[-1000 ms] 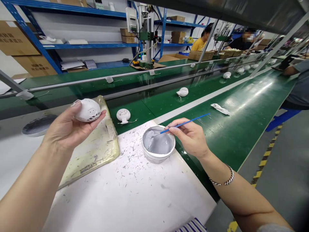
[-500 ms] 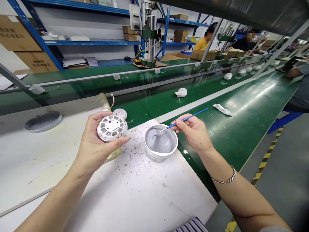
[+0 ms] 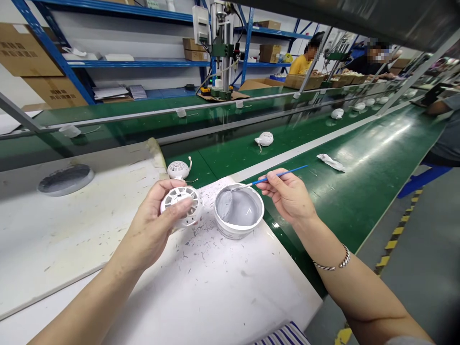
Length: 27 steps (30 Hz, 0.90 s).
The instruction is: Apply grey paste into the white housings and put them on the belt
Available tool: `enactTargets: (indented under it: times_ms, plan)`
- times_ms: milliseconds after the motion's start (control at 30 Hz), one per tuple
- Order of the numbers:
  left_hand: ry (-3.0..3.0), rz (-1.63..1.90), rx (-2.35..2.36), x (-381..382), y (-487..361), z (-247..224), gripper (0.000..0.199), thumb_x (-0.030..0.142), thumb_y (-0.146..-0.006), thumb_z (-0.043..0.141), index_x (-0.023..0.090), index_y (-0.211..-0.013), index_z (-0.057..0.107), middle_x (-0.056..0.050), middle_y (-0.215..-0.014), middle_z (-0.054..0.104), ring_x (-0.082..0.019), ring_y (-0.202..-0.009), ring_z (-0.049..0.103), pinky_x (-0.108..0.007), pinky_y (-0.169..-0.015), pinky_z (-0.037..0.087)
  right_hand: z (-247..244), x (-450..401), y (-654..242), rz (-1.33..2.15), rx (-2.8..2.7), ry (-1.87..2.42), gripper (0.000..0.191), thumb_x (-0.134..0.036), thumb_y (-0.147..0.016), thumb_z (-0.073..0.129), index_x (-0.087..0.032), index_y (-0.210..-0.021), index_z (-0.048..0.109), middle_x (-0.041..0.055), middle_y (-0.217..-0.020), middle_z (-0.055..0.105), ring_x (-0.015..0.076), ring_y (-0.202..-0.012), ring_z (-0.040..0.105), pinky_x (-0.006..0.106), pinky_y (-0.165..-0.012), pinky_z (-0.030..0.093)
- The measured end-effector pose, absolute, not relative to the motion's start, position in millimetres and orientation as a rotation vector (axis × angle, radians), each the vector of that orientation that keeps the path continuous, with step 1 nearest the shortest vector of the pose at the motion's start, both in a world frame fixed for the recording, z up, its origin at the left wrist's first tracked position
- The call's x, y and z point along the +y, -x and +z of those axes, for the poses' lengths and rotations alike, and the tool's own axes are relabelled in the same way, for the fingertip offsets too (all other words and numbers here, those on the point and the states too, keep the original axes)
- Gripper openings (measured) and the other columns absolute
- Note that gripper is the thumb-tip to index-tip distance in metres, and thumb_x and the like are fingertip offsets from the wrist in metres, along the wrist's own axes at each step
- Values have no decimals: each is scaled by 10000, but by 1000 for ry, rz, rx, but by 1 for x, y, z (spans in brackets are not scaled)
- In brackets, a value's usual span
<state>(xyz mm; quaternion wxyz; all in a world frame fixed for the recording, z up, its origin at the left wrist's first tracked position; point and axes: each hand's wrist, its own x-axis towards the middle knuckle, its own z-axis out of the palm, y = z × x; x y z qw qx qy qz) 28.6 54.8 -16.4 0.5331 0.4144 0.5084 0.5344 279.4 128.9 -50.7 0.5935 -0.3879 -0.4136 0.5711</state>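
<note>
My left hand (image 3: 154, 225) is closed round a white round slotted plastic housing (image 3: 183, 199), its thumb lying across the face. Between the thumb and fingers of my right hand (image 3: 287, 196) is a thin blue paintbrush (image 3: 264, 179). The brush tip rests at the far inner rim of a white tub (image 3: 237, 234), which holds grey paint (image 3: 246, 206). The tub stands on a white board (image 3: 201, 287) strewn with grey flecks, just right of the held housing. Behind my left hand another white slotted housing (image 3: 178, 169) with a short wire lies on the green belt.
More white housings (image 3: 266, 139) sit along the green conveyor (image 3: 223, 153). A small white packet (image 3: 330, 162) lies to the right. A shallow round lid (image 3: 65, 180) with grey residue rests on the left board. Co-workers (image 3: 304, 60) sit at the far side, near a press machine (image 3: 220, 52).
My left hand has moved right, nearer the tub, and its thumb now covers part of the housing's face. The brush tip has lifted from the paint to the far rim. Pieces on the belts have shifted.
</note>
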Motion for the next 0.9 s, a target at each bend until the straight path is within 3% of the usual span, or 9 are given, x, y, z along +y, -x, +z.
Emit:
enactTargets:
  times_ms: [133, 300, 500, 767, 900]
  plan:
    - [-867, 1287, 1212, 59, -25, -18, 335, 537, -768, 695, 236, -890, 610, -27, -923, 628, -170, -659, 606, -302, -490, 578, -50, 128, -277, 1415, -889, 906, 353, -403, -594, 894, -191, -692, 630, -31, -677, 722, 102, -643, 718, 151, -544, 545]
    - [-788, 1292, 1261, 59, -25, -14, 250, 478, -825, 640, 235, -888, 634, -40, -933, 636, -200, -697, 632, -314, -486, 579, -54, 130, -279, 1486, -853, 871, 318, -365, -622, 890, -197, -728, 642, -34, -733, 739, 90, -693, 725, 143, -593, 559]
    - [-869, 1215, 1264, 57, -25, -18, 312, 516, -846, 606, 223, -946, 654, -42, -850, 613, -180, -686, 585, -295, -527, 566, -46, 128, -278, 1491, -871, 850, 292, -359, -661, 871, -207, -742, 635, -32, -766, 744, 95, -735, 728, 160, -648, 579]
    - [-884, 1171, 1198, 48, -32, -19, 325, 537, -846, 616, 236, -965, 644, -13, -837, 603, -139, -679, 532, -211, -545, 465, -15, 106, -244, 1444, -1138, 651, 206, -353, -748, 811, -227, -745, 648, -39, -797, 759, 97, -695, 735, 167, -626, 606]
    - [-913, 1145, 1185, 45, -36, -18, 344, 550, -855, 598, 220, -942, 644, -12, -804, 597, -126, -636, 496, -212, -536, 426, -20, 91, -233, 1277, -1281, 602, 131, -294, -804, 768, -231, -812, 652, -15, -837, 765, 137, -722, 744, 259, -691, 649]
